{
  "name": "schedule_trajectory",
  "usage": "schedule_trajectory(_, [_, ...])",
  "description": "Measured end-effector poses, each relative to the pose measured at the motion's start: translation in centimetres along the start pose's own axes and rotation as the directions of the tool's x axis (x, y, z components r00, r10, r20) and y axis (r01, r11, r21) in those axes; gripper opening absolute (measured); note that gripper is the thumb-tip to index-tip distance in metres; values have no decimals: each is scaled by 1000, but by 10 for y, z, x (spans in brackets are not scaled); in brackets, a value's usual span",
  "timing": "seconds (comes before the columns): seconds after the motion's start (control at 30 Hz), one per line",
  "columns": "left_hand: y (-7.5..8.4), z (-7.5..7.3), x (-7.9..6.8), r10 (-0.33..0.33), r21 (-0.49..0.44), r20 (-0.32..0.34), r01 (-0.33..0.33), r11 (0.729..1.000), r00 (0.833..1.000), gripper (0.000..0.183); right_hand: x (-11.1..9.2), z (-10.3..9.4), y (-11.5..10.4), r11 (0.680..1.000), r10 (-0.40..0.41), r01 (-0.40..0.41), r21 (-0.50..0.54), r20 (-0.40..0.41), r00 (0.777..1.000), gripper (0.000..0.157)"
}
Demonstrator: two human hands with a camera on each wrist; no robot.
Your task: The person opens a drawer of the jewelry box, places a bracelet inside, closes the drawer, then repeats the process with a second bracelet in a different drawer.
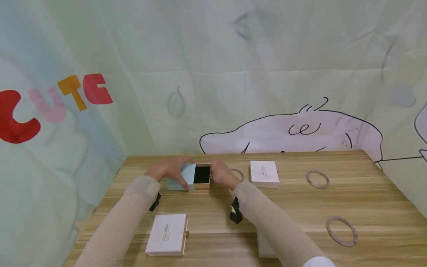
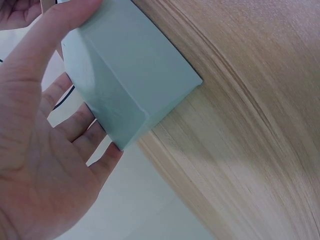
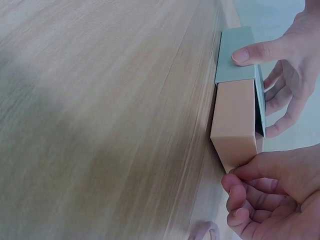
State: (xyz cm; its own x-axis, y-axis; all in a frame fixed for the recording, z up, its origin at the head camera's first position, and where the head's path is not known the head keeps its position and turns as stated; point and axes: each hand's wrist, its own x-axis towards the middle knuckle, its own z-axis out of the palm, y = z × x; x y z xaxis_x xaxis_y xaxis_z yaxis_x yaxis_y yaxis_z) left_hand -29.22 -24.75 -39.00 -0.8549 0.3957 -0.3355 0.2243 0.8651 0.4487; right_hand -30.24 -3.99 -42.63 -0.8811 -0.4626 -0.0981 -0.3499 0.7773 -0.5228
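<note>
A light-blue sleeve box (image 1: pixel 188 174) lies near the back edge of the table, its peach drawer (image 1: pixel 202 186) partly pulled out on the right and showing a black inside. My left hand (image 1: pixel 171 171) grips the sleeve, thumb on the near side and fingers along the far side, as the left wrist view also shows. At the drawer's outer end my right hand (image 1: pixel 222 175) pinches with thumb and forefinger, the other fingers curled; what sits between the fingertips is hidden. In the right wrist view the drawer (image 3: pixel 234 110) extends from the sleeve (image 3: pixel 237 45) toward that hand.
Beside the right hand is a pinkish bangle (image 1: pixel 242 174), partly covered, with a white box (image 1: pixel 263 172) to its right. Two more bangles, one far (image 1: pixel 313 171) and one near (image 1: pixel 328 225), lie at right. White boxes sit front left (image 1: pixel 166 233) and under the right forearm (image 1: pixel 265 247).
</note>
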Motion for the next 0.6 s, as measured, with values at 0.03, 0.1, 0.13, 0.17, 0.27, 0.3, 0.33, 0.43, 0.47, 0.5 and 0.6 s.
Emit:
schedule_trajectory(0.03, [0, 0, 0, -1, 1, 0, 1, 1000, 1000, 99, 0, 0, 0, 1000, 0, 0, -3, -1, 1000, 10])
schedule_trajectory(0.1, [-1, -1, 0, 4, 3, -6, -4, 1000, 1000, 99, 1, 0, 1, 1000, -1, 1, -14, -6, 1000, 9])
schedule_trajectory(0.13, [-1, -1, 0, 7, 5, -8, -7, 1000, 1000, 99, 0, 0, 1, 1000, -4, 4, -18, -9, 1000, 8])
schedule_trajectory(0.17, [-1, 0, 0, 10, 5, -10, -10, 1000, 1000, 99, 0, 0, 2, 1000, -5, 5, -22, -10, 1000, 8])
schedule_trajectory(0.27, [-3, 0, 0, 17, 1, -14, -17, 1000, 1000, 98, -1, -1, 3, 999, -16, 16, -32, -12, 1000, 7])
schedule_trajectory(0.3, [-3, 0, 0, 18, 1, -16, -18, 1000, 1000, 98, -1, -2, 4, 999, -18, 18, -34, -11, 1000, 6])
schedule_trajectory(0.33, [-3, 0, 0, 20, 2, -18, -20, 1000, 1000, 98, -1, -2, 4, 999, -16, 16, -30, -9, 1000, 6])
schedule_trajectory(0.43, [-4, 0, 1, 29, 7, -23, -29, 1000, 999, 98, -1, -3, 4, 999, -9, 9, -35, -7, 1000, 6])
schedule_trajectory(0.47, [-4, 0, 1, 30, 7, -23, -30, 1000, 999, 98, -1, -3, 4, 999, -4, 4, -33, -4, 1000, 6])
schedule_trajectory(0.5, [-4, 0, 1, 32, 10, -24, -32, 999, 999, 98, -1, -3, 5, 999, -2, 2, -33, -4, 1000, 7])
schedule_trajectory(0.6, [-4, 1, 2, 30, 11, -20, -30, 999, 999, 99, -1, -3, 6, 999, -2, 2, -33, -4, 1000, 7])
